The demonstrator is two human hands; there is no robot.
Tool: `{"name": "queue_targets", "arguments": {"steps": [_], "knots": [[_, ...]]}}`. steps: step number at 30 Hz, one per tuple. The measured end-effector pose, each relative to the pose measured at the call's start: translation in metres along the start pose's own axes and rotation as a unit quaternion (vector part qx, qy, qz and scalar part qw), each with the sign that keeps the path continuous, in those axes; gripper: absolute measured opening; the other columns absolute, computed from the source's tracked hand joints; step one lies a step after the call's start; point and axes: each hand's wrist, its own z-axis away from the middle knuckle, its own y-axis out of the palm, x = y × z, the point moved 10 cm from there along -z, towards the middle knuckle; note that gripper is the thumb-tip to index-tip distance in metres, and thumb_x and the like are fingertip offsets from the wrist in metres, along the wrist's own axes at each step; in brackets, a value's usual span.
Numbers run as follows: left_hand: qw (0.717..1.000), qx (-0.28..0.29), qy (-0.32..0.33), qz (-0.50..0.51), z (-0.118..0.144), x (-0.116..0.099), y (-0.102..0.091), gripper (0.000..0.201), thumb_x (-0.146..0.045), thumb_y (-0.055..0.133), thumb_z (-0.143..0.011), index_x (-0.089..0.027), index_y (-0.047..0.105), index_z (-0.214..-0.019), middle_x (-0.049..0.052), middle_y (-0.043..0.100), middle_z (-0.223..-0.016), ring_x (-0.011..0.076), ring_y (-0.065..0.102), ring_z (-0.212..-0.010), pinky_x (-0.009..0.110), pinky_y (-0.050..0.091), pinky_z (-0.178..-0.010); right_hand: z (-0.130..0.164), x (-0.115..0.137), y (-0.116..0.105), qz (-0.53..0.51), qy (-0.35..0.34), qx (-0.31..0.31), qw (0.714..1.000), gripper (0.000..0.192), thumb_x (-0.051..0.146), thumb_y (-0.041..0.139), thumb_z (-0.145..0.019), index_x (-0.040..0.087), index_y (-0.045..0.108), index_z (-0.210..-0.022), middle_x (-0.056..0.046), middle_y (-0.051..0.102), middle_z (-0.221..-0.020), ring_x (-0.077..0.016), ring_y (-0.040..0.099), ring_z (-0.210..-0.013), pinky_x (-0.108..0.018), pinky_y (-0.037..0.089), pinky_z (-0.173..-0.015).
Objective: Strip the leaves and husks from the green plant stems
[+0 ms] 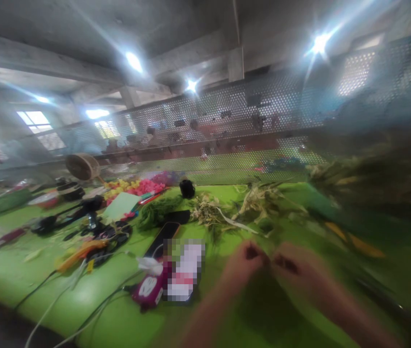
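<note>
My left hand (pixel 246 263) and my right hand (pixel 294 266) are close together above the green tabletop. Fingers on both hands are curled in, fingertips nearly meeting; whatever they pinch, if anything, is too small and blurred to make out. Just beyond them lies a heap of dried plant strips (pixel 263 199), with a smaller pale tangle (pixel 207 210) to its left. A phone with a lit, pixelated screen (pixel 186 270) is nearest to my left hand. Right of my right hand lies a long orange-yellow strip (pixel 353 240).
A purple device with cables (pixel 150 290), a dark phone (pixel 162 239) and an orange glue gun (pixel 82 253) lie left. Farther back are a green bundle (pixel 157 211), pink and yellow pieces (pixel 147 187) and a round basket (pixel 82 166). A perforated panel (pixel 208 140) stands behind the table.
</note>
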Motion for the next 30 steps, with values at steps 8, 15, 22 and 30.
{"name": "queue_targets", "arguments": {"steps": [8,15,22,30], "knots": [[0.997,-0.016,0.002,-0.070,0.001,-0.003,-0.005,0.016,-0.015,0.067,-0.061,-0.015,0.060,-0.074,0.000,0.059,-0.073,0.0126,0.052,-0.070,0.026,0.041,-0.071,-0.002,-0.016,0.002,-0.034,0.038,0.006,0.999,0.024,0.034,0.052,-0.088,0.024,0.065,-0.071,0.001,0.064,-0.068,-0.0161,0.058,-0.064,-0.027,0.040,-0.058],[0.995,-0.008,0.025,-0.095,0.002,-0.011,-0.001,0.014,-0.015,0.065,-0.064,-0.016,0.058,-0.075,0.000,0.058,-0.074,0.0124,0.052,-0.071,0.025,0.040,-0.069,-0.002,-0.026,0.010,-0.102,0.080,0.010,0.992,0.018,0.027,0.056,-0.079,0.023,0.070,-0.089,-0.001,0.074,-0.083,-0.0182,0.066,-0.072,-0.028,0.046,-0.064],[0.978,-0.040,0.104,-0.176,0.006,-0.028,0.001,0.013,-0.006,0.060,-0.066,-0.016,0.062,-0.074,0.002,0.063,-0.076,0.0151,0.057,-0.076,0.027,0.043,-0.074,0.001,-0.035,0.014,-0.064,0.120,-0.002,0.991,0.016,0.028,0.054,-0.079,0.023,0.068,-0.080,0.000,0.073,-0.075,-0.0185,0.065,-0.068,-0.028,0.044,-0.060],[0.937,-0.075,0.145,-0.308,0.017,-0.038,0.010,0.017,-0.009,0.055,-0.074,-0.020,0.066,-0.082,0.003,0.067,-0.084,0.0194,0.058,-0.084,0.031,0.043,-0.077,0.005,-0.040,0.014,-0.015,0.131,-0.036,0.991,0.018,0.029,0.048,-0.079,0.024,0.065,-0.076,-0.001,0.072,-0.072,-0.0196,0.064,-0.065,-0.030,0.041,-0.058]]}}
